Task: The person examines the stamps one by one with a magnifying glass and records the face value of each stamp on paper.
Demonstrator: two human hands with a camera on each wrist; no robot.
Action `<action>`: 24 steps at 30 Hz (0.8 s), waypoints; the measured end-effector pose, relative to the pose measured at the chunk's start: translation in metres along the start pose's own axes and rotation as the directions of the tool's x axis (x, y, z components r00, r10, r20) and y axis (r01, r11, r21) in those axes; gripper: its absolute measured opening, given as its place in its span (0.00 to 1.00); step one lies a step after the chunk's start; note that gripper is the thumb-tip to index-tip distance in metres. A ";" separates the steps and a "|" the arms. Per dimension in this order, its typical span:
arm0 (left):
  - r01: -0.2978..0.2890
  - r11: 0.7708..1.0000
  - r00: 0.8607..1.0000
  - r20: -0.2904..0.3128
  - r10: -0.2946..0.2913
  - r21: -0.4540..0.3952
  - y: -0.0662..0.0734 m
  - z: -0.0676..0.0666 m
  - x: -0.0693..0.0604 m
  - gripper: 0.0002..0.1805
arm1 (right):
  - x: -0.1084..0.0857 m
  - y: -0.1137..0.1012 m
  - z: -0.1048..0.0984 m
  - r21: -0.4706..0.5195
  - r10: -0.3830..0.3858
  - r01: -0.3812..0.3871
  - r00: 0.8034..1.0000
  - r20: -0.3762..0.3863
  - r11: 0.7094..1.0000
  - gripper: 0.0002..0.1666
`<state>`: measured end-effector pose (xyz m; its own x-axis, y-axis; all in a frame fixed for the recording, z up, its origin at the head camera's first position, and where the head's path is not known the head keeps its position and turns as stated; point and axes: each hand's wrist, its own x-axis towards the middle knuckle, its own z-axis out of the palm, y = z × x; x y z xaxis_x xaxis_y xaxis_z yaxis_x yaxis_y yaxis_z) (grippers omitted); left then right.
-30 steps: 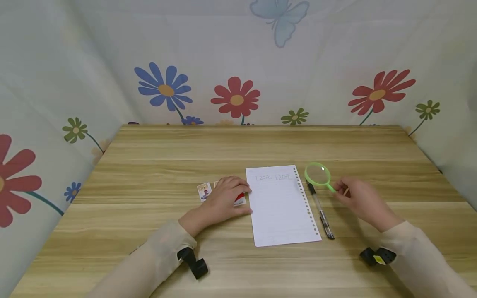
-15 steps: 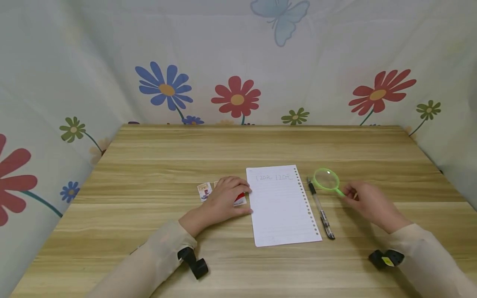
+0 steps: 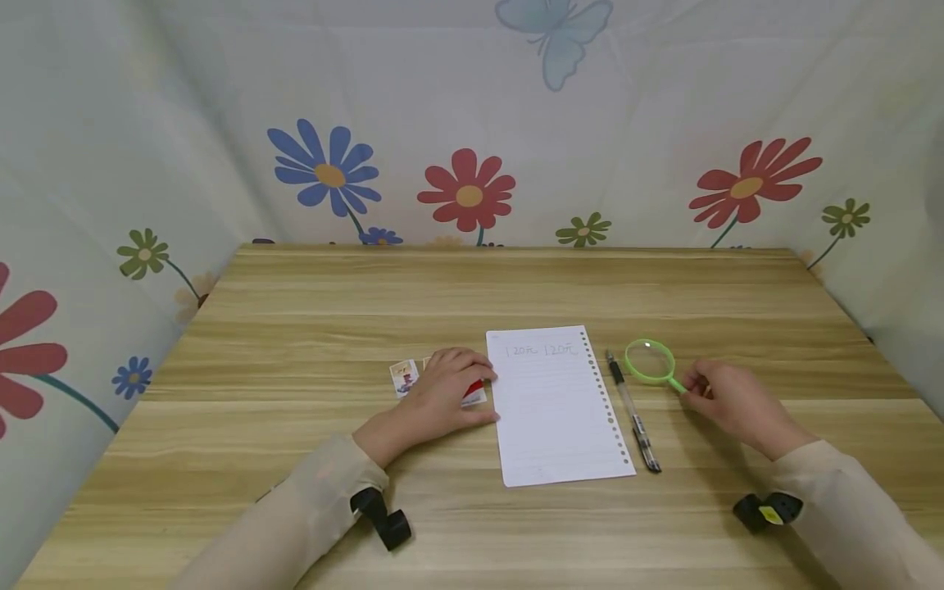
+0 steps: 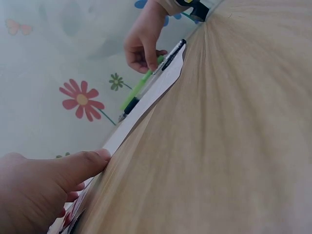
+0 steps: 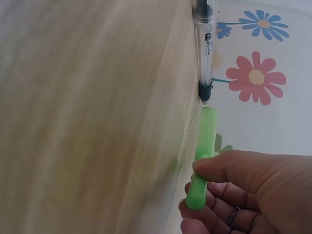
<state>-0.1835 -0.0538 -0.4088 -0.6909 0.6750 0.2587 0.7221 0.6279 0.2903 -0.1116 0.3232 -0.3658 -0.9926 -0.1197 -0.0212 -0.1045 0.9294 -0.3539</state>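
- Two forearms point(image 3: 288, 516) in pale sleeves reach over the bench point(image 3: 413, 287), the left from 7 o'clock, the right from 5 o'clock, a black camera point(image 3: 382, 519) on each wrist
- The left hand point(image 3: 442, 395) lies palm down at 9 o'clock of the paper point(image 3: 560, 418), fingers aimed toward 2 o'clock
- Its grip is relaxed, a wide gap between thumb and loosely bent fingers, covering part of the printed slips point(image 3: 405, 378), thumb tip at the paper's edge
- The right hand point(image 3: 737, 406) sits at 3 o'clock of the paper, pointing toward 10 o'clock
- Its grip is closed, thumb and fingers pinching the handle of the magnifying glass point(image 3: 655, 366)
- The magnifying glass is at 2 o'clock of the paper: round clear lens, smooth green plastic-looking rim and handle
- A slim pen point(image 3: 630, 406), clear-barrelled with black ends, lies just beside the paper's punched 3 o'clock edge
- The paper is white, thin and faintly ruled, handwriting near 12 o'clock
- Streaky wood grain covers the bench; flowered cloth point(image 3: 442, 90) hangs at 12 o'clock
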 end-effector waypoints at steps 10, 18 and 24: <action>0.004 1.000 1.000 0.006 -0.003 -0.011 -0.002 -0.001 -0.001 0.26 | 0.003 0.003 0.002 -0.018 0.010 -0.009 1.000 0.017 1.000 0.04; 0.002 1.000 1.000 0.012 -0.002 -0.019 -0.001 -0.002 0.000 0.26 | 0.004 0.007 0.000 -0.017 -0.005 0.005 1.000 0.031 1.000 0.06; 0.012 1.000 1.000 0.016 -0.012 -0.023 0.000 -0.003 -0.001 0.26 | 0.006 0.006 -0.004 -0.010 -0.002 0.002 0.999 0.043 1.000 0.07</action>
<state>-0.1829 -0.0551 -0.4065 -0.6990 0.6735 0.2404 0.7125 0.6271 0.3148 -0.1183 0.3292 -0.3644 -0.9888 -0.1361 -0.0612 -0.1071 0.9326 -0.3447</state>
